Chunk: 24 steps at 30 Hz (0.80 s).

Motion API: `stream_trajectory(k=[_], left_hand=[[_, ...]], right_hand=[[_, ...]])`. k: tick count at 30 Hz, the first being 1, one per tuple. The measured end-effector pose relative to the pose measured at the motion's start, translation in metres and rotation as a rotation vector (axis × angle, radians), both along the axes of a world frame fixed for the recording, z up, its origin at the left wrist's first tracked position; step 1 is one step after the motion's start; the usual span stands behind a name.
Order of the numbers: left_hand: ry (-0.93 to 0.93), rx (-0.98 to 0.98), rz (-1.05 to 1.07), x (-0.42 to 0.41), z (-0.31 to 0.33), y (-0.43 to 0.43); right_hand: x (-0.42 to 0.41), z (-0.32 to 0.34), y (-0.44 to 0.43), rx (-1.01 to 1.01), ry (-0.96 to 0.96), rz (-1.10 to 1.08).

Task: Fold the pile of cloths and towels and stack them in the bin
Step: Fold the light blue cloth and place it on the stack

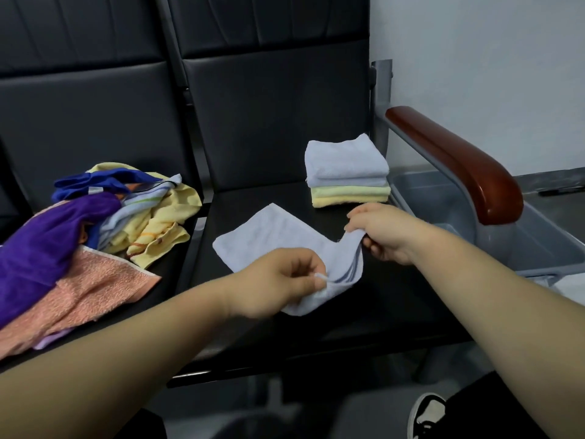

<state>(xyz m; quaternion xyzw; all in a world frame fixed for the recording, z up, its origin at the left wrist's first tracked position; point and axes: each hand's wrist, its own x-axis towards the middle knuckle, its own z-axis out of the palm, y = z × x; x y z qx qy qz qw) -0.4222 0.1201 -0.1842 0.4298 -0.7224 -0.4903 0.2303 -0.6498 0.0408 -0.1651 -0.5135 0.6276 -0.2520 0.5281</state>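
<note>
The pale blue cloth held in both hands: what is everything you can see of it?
The pale blue cloth looks like soft terry, with thin darker blue stripes along one edge and a loose white thread. Its far part lies flat on the black seat; its near edge is lifted and bunched, pinched by the left hand and the right hand.

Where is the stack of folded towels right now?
Head view, right of centre: the folded stack sits on the black seat, beside the grey bin, beyond the right hand.
</note>
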Motion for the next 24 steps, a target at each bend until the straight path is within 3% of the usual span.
stream_trajectory(k=[4,9,15,21,24], left_hand=[[0.208,0.056,0.081,0.021,0.021,0.001],[0.306,0.027,0.280,0.061,0.022,-0.016],[0.215,-0.005,0.594,0.104,-0.001,-0.049],[0.051,0.003,0.710,0.129,-0.030,-0.083],[-0.124,-0.055,0.742,0.133,-0.043,-0.096]], right_hand=[[0.011,0.013,-0.003,0.016,-0.155,-0.017],[0.041,0.014,-0.022,0.106,-0.322,-0.046],[0.086,0.003,-0.057,0.178,-0.414,-0.091],[0.127,-0.028,-0.093,0.181,-0.359,-0.157],[0.136,-0.042,-0.104,0.165,-0.279,-0.178]])
